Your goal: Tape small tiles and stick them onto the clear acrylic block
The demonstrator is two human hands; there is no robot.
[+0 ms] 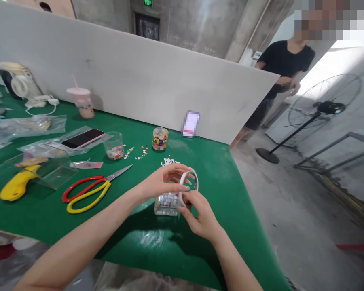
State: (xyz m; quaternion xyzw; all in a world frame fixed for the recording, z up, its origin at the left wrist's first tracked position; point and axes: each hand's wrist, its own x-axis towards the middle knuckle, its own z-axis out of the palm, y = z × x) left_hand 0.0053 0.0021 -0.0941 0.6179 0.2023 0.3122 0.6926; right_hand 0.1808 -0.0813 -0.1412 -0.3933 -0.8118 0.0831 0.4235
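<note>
Both hands grip a roll of white tape (183, 178), tilted up on its edge above the green table (139, 232). My left hand (166, 178) holds its left side, with fingers reaching into the ring. At the lower right, my right hand (200, 212) pinches the rim. Just under the hands lies a clear, block-like glass piece (166, 204) with a tiled surface, partly covered by them. Behind my left hand is a small heap of white mosaic chips (169, 161). Farther back stands a glass jar with colourful tiles (160, 139).
Red-and-yellow-handled scissors (91, 192), a clear cup of chips (114, 146), a phone (83, 138) and a yellow tool (20, 184) lie left. A pink cup (82, 103) stands by the white partition (124, 76). A person (286, 60) and a fan (324, 107) are right.
</note>
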